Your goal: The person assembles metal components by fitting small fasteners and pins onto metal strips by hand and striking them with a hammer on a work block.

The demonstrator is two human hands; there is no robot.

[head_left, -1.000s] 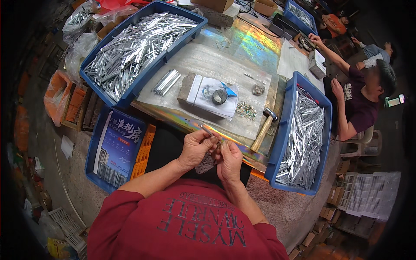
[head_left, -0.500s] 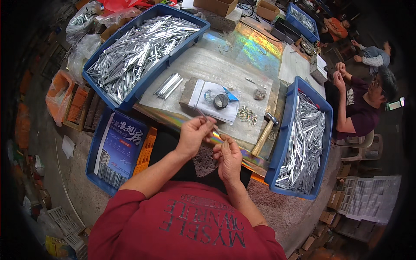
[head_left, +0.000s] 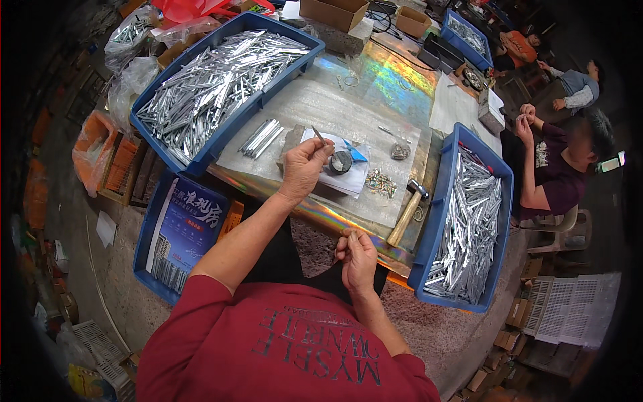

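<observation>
My left hand (head_left: pixel 303 169) is closed on a slim metal strip (head_left: pixel 319 136), whose end sticks up past the fingertips. It is just left of a small dark round pot (head_left: pixel 341 163), which sits on white papers (head_left: pixel 349 185) on a block. My right hand (head_left: pixel 359 260) is lower, by the table's near edge, with thumb and fingers pinched together. Whatever that pinch holds is too small to make out. Several silvery strips (head_left: pixel 262 139) lie side by side left of the block. Right of the papers is a heap of tiny pieces (head_left: pixel 380 183).
A hammer (head_left: pixel 406 218) with a wooden handle lies near the right table edge. Blue bins of metal strips flank the table, one at the left (head_left: pixel 144 119) and one at the right (head_left: pixel 420 280). Beyond the right bin a person (head_left: pixel 559 164) sits with hands raised.
My left hand has moved up and away from my right hand, carrying the strip to beside the dark pot. The right hand has dropped slightly toward me, still pinched.
</observation>
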